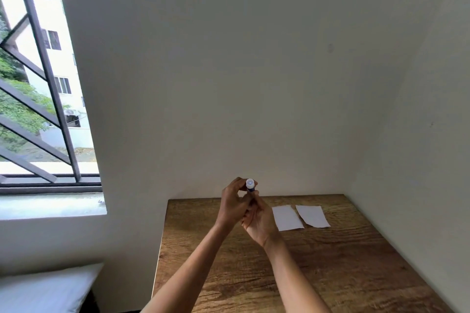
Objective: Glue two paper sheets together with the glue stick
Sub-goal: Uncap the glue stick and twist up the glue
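While raised above the wooden table point(330, 274), gripped upright: glue stick point(250, 185), left hand point(235, 204) pinching its white cap, right hand point(259, 223) curled round its barrel. Flat on the table beside them: two paper sheets point(287, 217).

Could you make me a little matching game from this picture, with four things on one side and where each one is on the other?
Things:
1. glue stick
2. two paper sheets
3. wooden table
4. window grille

Places:
A. far left, in front of the buildings outside
B. held up in both hands, above the table
C. lying flat side by side, to the right of the hands
D. pushed into the corner of the walls

Pairs: 1-B, 2-C, 3-D, 4-A
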`<state>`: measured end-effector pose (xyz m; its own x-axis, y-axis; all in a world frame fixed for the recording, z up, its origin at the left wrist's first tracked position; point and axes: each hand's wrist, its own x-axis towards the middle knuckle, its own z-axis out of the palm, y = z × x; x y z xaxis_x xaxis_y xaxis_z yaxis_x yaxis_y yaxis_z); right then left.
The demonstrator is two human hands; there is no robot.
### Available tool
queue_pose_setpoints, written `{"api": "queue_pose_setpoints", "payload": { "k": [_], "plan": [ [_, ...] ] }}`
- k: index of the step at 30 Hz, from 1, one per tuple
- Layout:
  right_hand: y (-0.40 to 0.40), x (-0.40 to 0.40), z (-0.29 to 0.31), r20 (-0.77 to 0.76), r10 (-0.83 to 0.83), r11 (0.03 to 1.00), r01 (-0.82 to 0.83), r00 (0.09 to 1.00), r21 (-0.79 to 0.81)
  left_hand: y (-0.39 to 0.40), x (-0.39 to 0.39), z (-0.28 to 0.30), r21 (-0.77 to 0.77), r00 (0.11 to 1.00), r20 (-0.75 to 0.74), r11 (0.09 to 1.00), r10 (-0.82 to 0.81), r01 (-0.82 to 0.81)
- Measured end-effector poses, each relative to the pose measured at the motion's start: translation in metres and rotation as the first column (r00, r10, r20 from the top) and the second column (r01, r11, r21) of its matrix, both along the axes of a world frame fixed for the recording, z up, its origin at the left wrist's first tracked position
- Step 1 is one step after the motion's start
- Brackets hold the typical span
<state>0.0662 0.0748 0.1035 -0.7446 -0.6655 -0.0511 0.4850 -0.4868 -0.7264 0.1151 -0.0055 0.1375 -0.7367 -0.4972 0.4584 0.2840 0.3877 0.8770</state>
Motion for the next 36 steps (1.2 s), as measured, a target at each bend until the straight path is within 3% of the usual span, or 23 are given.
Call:
{"api": "queue_pose_setpoints", "payload": {
  "k": [8, 14, 20, 26, 32, 36],
  "plan": [
    [-0.001, -0.003, -0.006, -0.029, 0.025, 0.998, -0.027, 0.999, -0.052, -0.004, -0.007, -0.005, -0.018, 1.0, -0.002, 1.0, 0.015, -0.015],
    [-0.005, -0.005, -0.004, -0.112, -0.048, 0.988, 0.064, 0.993, 0.14, 0.004, -0.014, -0.01, 0.006, 1.0, 0.022, 1.0, 0.022, -0.022],
    [0.001, -0.007, -0.009, -0.056, 0.071, 0.996, -0.074, 0.996, -0.055, -0.005, -0.013, -0.014, 0.031, 0.998, 0.024, 0.998, 0.052, -0.052],
    [0.003, -0.007, -0.009, -0.127, 0.024, 0.978, 0.003, 0.992, 0.209, 0.002, -0.013, -0.018, 0.071, 0.999, 0.029, 0.997, 0.039, -0.041],
    [0.007, -0.006, -0.017, -0.066, 0.066, 0.998, -0.064, 0.996, 0.027, -0.003, -0.015, -0.017, 0.071, 0.997, 0.022, 0.995, 0.068, -0.069],
    [0.002, -0.009, -0.012, -0.06, -0.011, 0.993, 0.018, 0.998, 0.113, 0.001, -0.017, -0.016, 0.04, 0.998, 0.025, 0.998, 0.05, -0.051]
  ]
}}
